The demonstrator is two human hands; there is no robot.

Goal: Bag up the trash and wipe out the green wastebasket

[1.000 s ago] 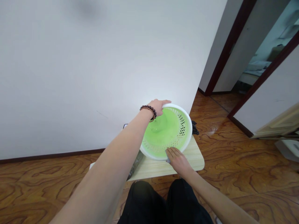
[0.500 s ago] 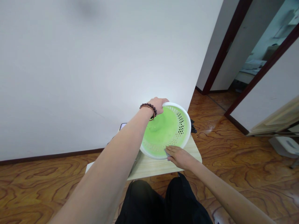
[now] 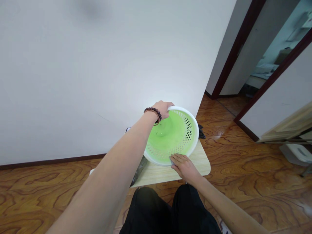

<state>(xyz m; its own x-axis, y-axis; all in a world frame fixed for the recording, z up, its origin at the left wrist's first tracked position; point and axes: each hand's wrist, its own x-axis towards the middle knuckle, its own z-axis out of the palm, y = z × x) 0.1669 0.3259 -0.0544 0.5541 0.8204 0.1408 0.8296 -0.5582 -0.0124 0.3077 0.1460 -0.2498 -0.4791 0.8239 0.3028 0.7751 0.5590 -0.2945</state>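
A round colander (image 3: pixel 173 130) with a green bowl and white rim is held tilted over the small table (image 3: pixel 156 175). My left hand (image 3: pixel 162 108), with a beaded bracelet on its wrist, is closed on the far rim; my forearm hides the colander's left side. At the near rim is my right hand (image 3: pixel 184 165), fingers laid over the inner edge and thumb outside. Between them and the rim shows a sliver of a small greyish cloth-like piece (image 3: pixel 172 161), mostly covered. A few dark specks dot the green inside.
A dark plastic bag (image 3: pixel 201 132) sticks out right of the colander. Part of a phone (image 3: pixel 128 129) shows behind my left arm, and a dark clear-wrapped bundle (image 3: pixel 140 170) lies at the table's left. The white wall (image 3: pixel 97 81) stands close behind. My knees are under the near edge.
Both hands and the colander have shifted slightly left. My right hand has slid a little left along the near rim. More of the wrapped bundle shows beside my left arm.
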